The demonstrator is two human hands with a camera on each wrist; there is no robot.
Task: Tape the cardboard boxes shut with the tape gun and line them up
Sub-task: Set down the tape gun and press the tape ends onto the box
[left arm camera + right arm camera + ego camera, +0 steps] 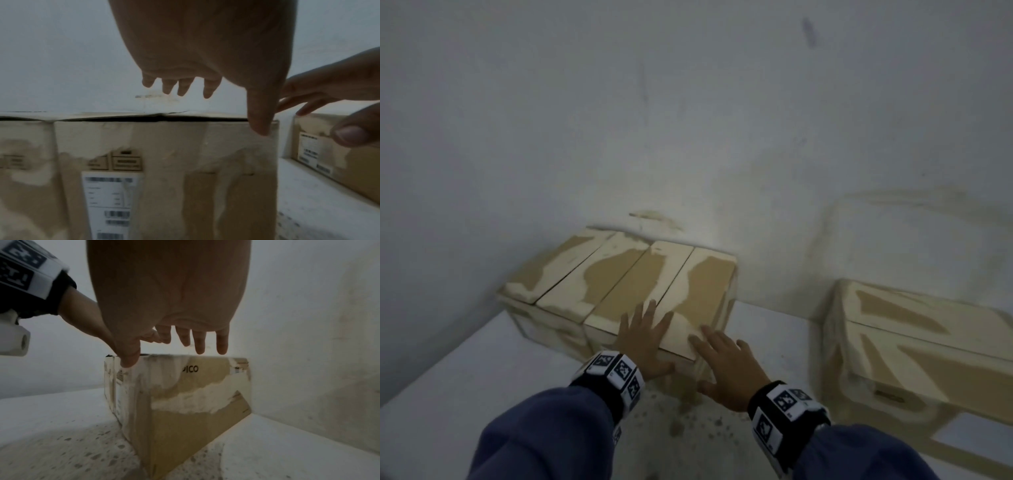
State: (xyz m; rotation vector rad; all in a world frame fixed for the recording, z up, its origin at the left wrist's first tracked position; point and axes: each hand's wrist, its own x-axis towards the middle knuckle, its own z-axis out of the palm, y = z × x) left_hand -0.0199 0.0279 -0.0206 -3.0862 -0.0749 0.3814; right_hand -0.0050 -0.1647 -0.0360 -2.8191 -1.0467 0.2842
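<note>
Two cardboard boxes [619,284] sit side by side at frame centre against the wall [688,120]. Left hand [643,339] and right hand [726,363], fingers spread flat, press the nearer box's flaps, probably closing them for taping. A third box [914,346] waits lower right.

Blue sleeves [544,431], black wristbands [610,378] (white coded tags).
</note>
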